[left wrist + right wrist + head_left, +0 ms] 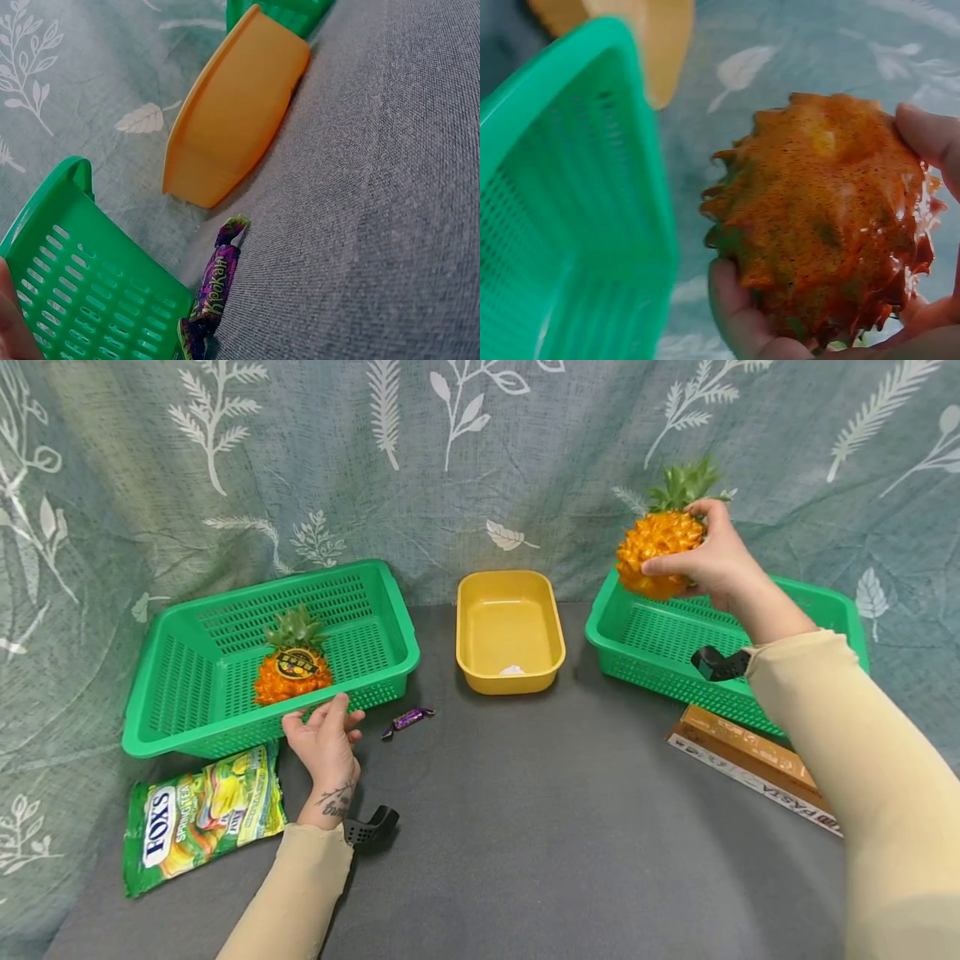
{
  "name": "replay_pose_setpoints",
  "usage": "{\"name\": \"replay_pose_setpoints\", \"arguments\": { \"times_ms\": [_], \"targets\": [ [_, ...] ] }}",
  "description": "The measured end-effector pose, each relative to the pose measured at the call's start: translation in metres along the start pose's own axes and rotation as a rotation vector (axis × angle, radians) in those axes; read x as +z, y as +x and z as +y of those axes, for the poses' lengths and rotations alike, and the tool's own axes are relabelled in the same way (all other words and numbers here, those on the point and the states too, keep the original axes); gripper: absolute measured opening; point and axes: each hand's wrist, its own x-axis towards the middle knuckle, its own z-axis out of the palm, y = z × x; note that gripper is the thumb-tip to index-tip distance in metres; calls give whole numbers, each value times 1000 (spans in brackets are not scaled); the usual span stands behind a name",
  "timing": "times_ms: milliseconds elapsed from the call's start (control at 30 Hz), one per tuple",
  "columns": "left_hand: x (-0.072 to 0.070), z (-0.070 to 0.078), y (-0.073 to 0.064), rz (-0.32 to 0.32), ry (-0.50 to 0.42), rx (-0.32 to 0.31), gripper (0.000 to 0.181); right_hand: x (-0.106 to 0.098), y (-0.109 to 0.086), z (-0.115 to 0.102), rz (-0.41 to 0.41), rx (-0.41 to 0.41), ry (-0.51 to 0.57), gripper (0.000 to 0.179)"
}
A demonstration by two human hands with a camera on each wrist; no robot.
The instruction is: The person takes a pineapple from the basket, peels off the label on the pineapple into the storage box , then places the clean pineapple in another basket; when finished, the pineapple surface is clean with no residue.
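My right hand [712, 556] grips an orange toy-like pineapple [658, 556] with a green leafy top, holding it up over the right green basket [622, 656]. From below, the right wrist view shows the spiky underside of the pineapple [825, 217] between thumb and fingers. At the front rim of the left green basket [217, 735], my left hand [326, 739] has its fingertips up against the edge, loosely bent and holding no loose object. Inside that basket sits a second pineapple [292, 681] with a black and gold label. A purple wrapped candy [408, 719] lies beside the basket.
Between the baskets stands a yellow tub [510, 683] with a small white piece inside. A green FOX'S candy bag [206, 818] lies in front of the left basket, a pasta box [750, 768] in front of the right one. A leaf-patterned curtain [525, 468] hangs behind.
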Motion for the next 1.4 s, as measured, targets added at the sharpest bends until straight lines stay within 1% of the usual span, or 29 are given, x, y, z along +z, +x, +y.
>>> {"name": "replay_pose_setpoints", "arguments": {
  "times_ms": [200, 267, 367, 467, 600, 667, 767, 867, 933, 967, 1067, 1133, 1200, 1267, 1333, 1400],
  "targets": [
    [0, 1, 0, 5, 19, -3, 37, 2, 17, 29, -36, 99, -145, 98],
    [0, 0, 0, 8, 36, -5, 36, 4, 19, 37, -44, 128, -166, 99],
    [-1, 0, 0, 14, 54, -4, 35, 6, 23, 45, -38, 149, -159, 100],
    [-1, 1, 0, 18, 59, -5, 35, 5, 27, 49, -74, 170, -131, 99],
    [-1, 1, 1, 12, 62, -12, 35, 6, 30, 56, -183, 207, -111, 93],
    [-1, 1, 0, 6, 61, -16, 36, 8, 31, 58, -216, 217, -124, 89],
    [-1, 2, 0, 2, 55, -21, 36, 11, 30, 57, -232, 218, -160, 86],
    [-2, 2, 1, 2, 52, -18, 36, 14, 23, 51, -196, 199, -179, 85],
    [-2, 2, 1, 1, 51, -11, 36, 17, 15, 44, -130, 171, -120, 83],
    [-2, 2, 1, 2, 53, -7, 35, 19, 9, 40, -91, 152, -74, 80],
    [-2, 2, 1, 2, 56, -4, 35, 29, -10, 31, 26, 66, 124, 72],
    [-2, 2, 1, 4, 54, -5, 35, 38, -23, 30, 75, 8, 281, 61],
    [-1, 2, 1, 1, 49, -8, 35, 48, -34, 34, 104, -45, 449, 46],
    [-2, 2, 1, 1, 49, -9, 35, 61, -43, 40, 133, -76, 602, 31],
    [-2, 2, 0, 0, 51, -11, 35, 73, -50, 47, 170, -91, 702, 19],
    [-3, 1, 0, 1, 58, -14, 35, 85, -54, 55, 212, -95, 756, 14]
  ]
}}
